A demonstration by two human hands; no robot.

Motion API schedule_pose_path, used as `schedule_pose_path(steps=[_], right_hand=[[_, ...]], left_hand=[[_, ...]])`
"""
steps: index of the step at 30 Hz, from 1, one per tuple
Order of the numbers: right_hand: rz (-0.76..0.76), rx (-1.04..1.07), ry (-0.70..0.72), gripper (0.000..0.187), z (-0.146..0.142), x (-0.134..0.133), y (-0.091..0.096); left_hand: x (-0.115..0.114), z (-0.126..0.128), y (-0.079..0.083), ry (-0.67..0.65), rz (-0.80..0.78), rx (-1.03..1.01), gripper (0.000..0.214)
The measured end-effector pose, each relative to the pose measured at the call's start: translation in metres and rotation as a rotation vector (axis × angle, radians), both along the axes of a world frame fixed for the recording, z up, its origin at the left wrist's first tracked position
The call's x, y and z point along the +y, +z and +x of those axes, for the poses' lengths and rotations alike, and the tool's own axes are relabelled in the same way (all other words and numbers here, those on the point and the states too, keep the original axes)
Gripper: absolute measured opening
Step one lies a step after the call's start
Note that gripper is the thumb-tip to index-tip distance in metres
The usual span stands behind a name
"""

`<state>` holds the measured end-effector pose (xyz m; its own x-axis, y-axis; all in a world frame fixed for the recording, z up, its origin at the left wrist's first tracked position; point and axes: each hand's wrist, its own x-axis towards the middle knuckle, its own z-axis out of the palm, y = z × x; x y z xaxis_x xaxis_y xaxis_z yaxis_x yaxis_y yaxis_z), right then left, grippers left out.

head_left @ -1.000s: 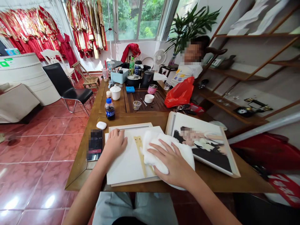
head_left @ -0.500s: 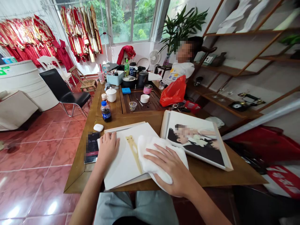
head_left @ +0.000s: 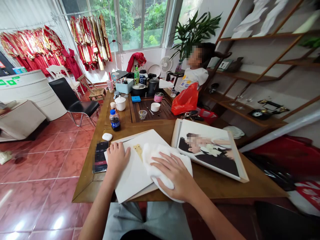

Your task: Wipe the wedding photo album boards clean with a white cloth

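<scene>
My left hand (head_left: 118, 156) lies flat at the left edge of a white board (head_left: 133, 183), fingers stretched out and holding nothing. My right hand (head_left: 172, 170) grips a thick, soft white cloth (head_left: 183, 160), fingers spread over its top and thumb along its near side. The cloth rests on the right part of the board. From under its left edge shows the upper end of a flat, pale yellow piece with a bear-like shape (head_left: 138, 151); its lower part is hidden. Beneath the board, a pale frame edge sticks out.
A framed photo (head_left: 207, 150) lies to the right. At the left are a phone (head_left: 100, 156), a white earbud case (head_left: 107, 136) and a dark drink bottle (head_left: 115, 120). Farther back stand a white lidded pot (head_left: 120, 103) and a red plastic bag (head_left: 185, 99). A person (head_left: 195, 73) sits behind the bag.
My right hand and the cloth have moved left over the board, covering more of the yellow piece. My left hand stays at the board's left edge. The view has shifted slightly.
</scene>
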<state>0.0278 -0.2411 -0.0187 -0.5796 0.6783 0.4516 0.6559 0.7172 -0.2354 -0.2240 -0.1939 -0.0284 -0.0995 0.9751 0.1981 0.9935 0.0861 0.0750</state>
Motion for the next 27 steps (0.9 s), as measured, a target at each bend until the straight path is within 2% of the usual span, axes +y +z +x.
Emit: schedule_pose_path(steps=[4,10,12,14,18,22,25,27], right_hand=[[0.121,0.177,-0.071,0.035,0.014,0.022,0.011],[0.213,0.250,-0.293,0.045,0.059,0.066,0.038],[0.284,0.110,-0.362,0.046,0.078,0.081,0.040],[0.287,-0.071,-0.365,0.043,0.096,0.096,0.035],[0.243,-0.270,-0.349,0.039,0.116,0.114,0.009],[0.237,-0.275,-0.320,0.037,0.113,0.107,-0.008],[0.287,-0.178,-0.332,0.043,0.098,0.081,-0.005],[0.323,-0.041,-0.299,0.043,0.082,0.056,-0.002]], left_hand=[[0.006,0.000,0.002,0.004,-0.024,0.005,0.039],[0.017,-0.004,-0.001,-0.045,-0.058,-0.063,0.040],[0.019,-0.006,-0.003,-0.063,-0.051,-0.068,0.039],[0.019,-0.007,-0.004,-0.076,-0.037,-0.068,0.038],[0.019,-0.007,-0.005,-0.097,-0.021,-0.064,0.036],[0.019,-0.007,-0.003,-0.115,-0.012,-0.069,0.035],[0.019,-0.007,-0.003,-0.121,-0.008,-0.070,0.036],[0.020,-0.007,-0.003,-0.131,-0.006,-0.062,0.037]])
